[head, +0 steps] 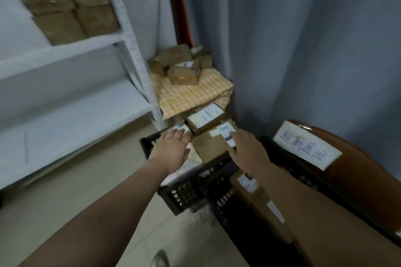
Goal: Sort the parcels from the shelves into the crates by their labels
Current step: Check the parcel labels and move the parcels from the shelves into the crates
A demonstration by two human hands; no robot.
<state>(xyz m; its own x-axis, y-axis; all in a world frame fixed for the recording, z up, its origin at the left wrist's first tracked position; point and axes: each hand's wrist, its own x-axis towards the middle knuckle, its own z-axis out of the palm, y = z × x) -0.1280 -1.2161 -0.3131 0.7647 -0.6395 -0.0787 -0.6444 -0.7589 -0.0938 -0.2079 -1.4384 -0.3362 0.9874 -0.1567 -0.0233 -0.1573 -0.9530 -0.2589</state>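
Observation:
Both my arms reach forward over a black lattice crate (191, 188) on the floor. The crate holds several brown cardboard parcels with white labels. My left hand (171, 147) hovers flat, fingers straight, over the crate's left side. My right hand (247, 147) rests with straight fingers on the right edge of a brown parcel (210, 145), beside its white label (226, 134). Another labelled parcel (205, 118) lies just beyond. A second black crate (303, 175) stands to the right, with labelled parcels (249, 182) in it.
A white metal shelf unit (130, 50) stands at left, with brown parcels (71, 2) stacked on its top level. More parcels (182, 67) lie on a yellow checked cloth (195, 93) in the corner. A brown chair with a handwritten paper sign (308, 145) is at right. Grey curtain behind.

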